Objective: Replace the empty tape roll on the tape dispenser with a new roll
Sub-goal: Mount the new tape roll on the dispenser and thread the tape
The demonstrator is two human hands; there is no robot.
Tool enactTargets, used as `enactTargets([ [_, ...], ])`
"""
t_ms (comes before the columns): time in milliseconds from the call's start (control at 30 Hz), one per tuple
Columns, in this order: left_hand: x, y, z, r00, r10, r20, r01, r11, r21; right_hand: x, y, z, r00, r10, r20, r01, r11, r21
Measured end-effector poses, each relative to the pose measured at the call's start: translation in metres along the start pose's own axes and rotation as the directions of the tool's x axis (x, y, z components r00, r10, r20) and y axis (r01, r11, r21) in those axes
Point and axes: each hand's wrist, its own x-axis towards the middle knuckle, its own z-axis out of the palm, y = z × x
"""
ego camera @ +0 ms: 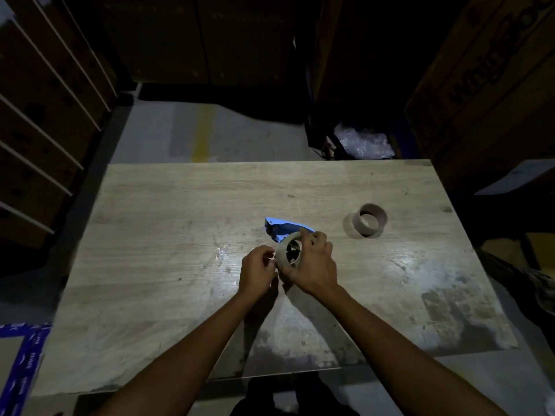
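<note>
**Tape roll held at the dispenser, spare core off to the side**

Two rolls can be counted here. One pale tape roll [289, 251] is held up just above the counter [168, 223], right in front of the single blue tape dispenser [280, 229], which is mostly hidden behind it. Whether the roll is actually seated on the dispenser can't be told, it's too dark and too covered up. The second one, a brownish cardboard core [370, 220], is stood on its end on the counter, well apart to the right, with nothing inside it.

Two bare hands are seen, both forearms stretched in from the bottom edge. The right hand [313, 262] is wrapped around the roll's right side, fingers curled over the top rim. The left hand [259, 270] is closed in a pinch at the roll's left edge, apparently on the tape end, though that bit is too small to be made out.

A clump of clear plastic wrap [363, 142] is seen on the floor beyond the counter.
</note>
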Motion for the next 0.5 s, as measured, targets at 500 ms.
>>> enactTargets([
  [500,0.015,0.001,-0.016,0.913,-0.352,0.204,0.407,0.803,-0.435,0.021,-0.016,0.023,0.999,0.024,0.021,-0.022,0.996,-0.091],
])
